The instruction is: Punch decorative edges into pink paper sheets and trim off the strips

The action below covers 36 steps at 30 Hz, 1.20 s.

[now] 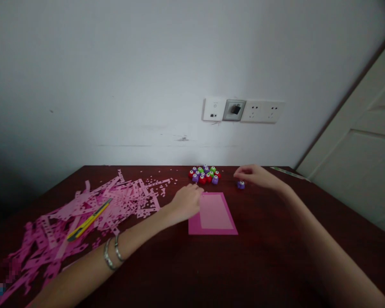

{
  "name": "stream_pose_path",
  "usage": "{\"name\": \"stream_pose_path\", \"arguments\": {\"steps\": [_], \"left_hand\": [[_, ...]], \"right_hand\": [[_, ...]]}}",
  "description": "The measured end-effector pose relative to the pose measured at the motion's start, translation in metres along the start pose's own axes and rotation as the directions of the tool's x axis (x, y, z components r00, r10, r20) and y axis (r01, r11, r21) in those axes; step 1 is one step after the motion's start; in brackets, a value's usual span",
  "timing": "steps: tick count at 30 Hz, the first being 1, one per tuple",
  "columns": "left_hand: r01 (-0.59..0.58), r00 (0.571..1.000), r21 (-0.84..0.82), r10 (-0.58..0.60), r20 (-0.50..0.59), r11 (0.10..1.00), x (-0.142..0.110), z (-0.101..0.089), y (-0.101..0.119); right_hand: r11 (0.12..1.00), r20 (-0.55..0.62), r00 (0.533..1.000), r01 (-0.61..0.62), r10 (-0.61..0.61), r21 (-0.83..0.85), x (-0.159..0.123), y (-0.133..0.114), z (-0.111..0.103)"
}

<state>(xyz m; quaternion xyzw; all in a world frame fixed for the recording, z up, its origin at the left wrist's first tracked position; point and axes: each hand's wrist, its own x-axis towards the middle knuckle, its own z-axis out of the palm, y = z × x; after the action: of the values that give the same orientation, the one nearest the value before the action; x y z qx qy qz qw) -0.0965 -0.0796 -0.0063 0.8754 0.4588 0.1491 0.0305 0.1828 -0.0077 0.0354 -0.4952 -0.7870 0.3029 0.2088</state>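
Note:
My left hand (pixel 186 202) rests on the upper left edge of a light pink sheet (pixel 214 211), which lies on a larger, darker pink sheet (pixel 195 228). Its fingers are bent down onto the paper, and the fingertips are partly hidden. To the right, my right hand (pixel 255 175) hovers over the table with curved fingers and nothing visible in them. Just below it stands a small purple craft punch (pixel 241 185) with a white, dark-centred top, apart from the fingers. Behind the sheets sits a cluster of similar red, green and purple punches (pixel 202 179).
Punched pink paper strips (pixel 80 209) and small cut-outs are heaped on the left. A yellow utility knife (pixel 88 221) lies on them. The dark red table (pixel 167 273) meets a wall with sockets (pixel 262 112). A narrow patterned strip (pixel 290 173) lies at the back right.

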Motion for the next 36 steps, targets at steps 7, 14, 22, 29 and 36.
{"name": "stream_pose_path", "arguments": {"steps": [7,14,22,29,36], "left_hand": [[0.203,0.964,-0.354,-0.250,-0.093,0.913,0.040,0.004,-0.078],[0.222,0.953,-0.447,-0.290,-0.087,0.866,0.059,0.029,-0.106],[0.221,0.960,-0.395,-0.270,-0.072,0.891,0.084,0.041,-0.126],[0.108,0.994,-0.474,-0.101,0.040,0.874,0.090,0.039,-0.136],[0.145,0.989,-0.520,-0.105,0.105,0.841,0.093,0.038,-0.146]], "right_hand": [[0.985,-0.082,0.981,0.173,-0.175,-0.023,-0.012,0.012,0.094],[0.988,-0.218,0.970,0.130,-0.109,0.082,-0.015,0.037,0.115],[0.991,-0.208,0.975,0.095,-0.074,0.097,-0.013,0.035,0.114],[0.984,-0.218,0.976,0.057,-0.019,0.168,-0.014,0.032,0.110],[0.987,-0.211,0.977,0.052,-0.019,0.152,-0.014,0.032,0.111]]}}
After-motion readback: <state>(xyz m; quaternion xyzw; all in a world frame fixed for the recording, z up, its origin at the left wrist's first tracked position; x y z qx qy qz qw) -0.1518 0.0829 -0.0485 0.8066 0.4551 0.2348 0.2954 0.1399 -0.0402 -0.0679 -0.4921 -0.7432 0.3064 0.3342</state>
